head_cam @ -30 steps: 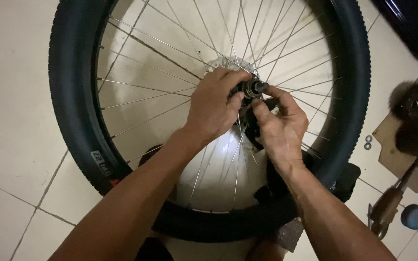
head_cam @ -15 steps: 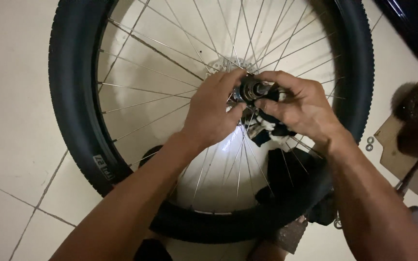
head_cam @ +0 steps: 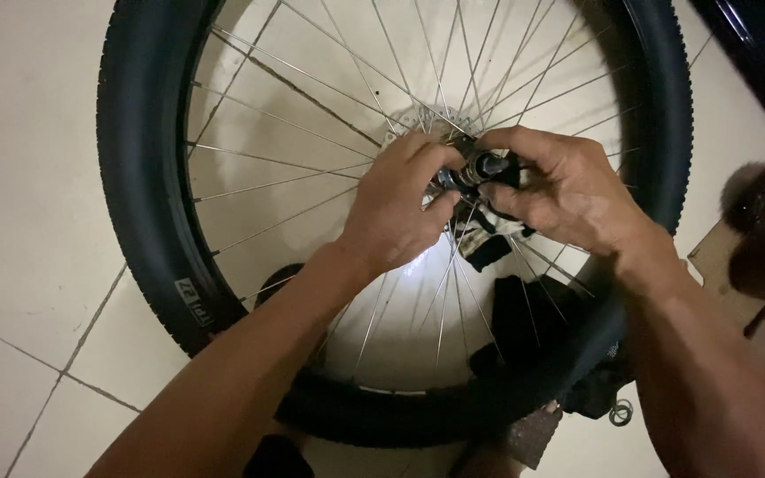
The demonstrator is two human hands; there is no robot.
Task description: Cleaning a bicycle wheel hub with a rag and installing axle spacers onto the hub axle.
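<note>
At the centre of the bicycle wheel [head_cam: 143, 204]: hub axle [head_cam: 475, 170], pinched by our left hand [head_cam: 400, 208] and our right hand [head_cam: 560, 190], fingers closed around it; spokes [head_cam: 294, 71] radiating outward.

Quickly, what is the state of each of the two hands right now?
Left hand: closed, fingers gripping the wheel hub from the left.
Right hand: closed, pinching the hub's axle end from the right.

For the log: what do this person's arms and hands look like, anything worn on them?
Both forearms are bare as far as the frame shows, with no sleeves in view. The left hand and right hand have no gloves, and no watch, ring or band is visible. The dim light leaves finer details unclear.
</note>
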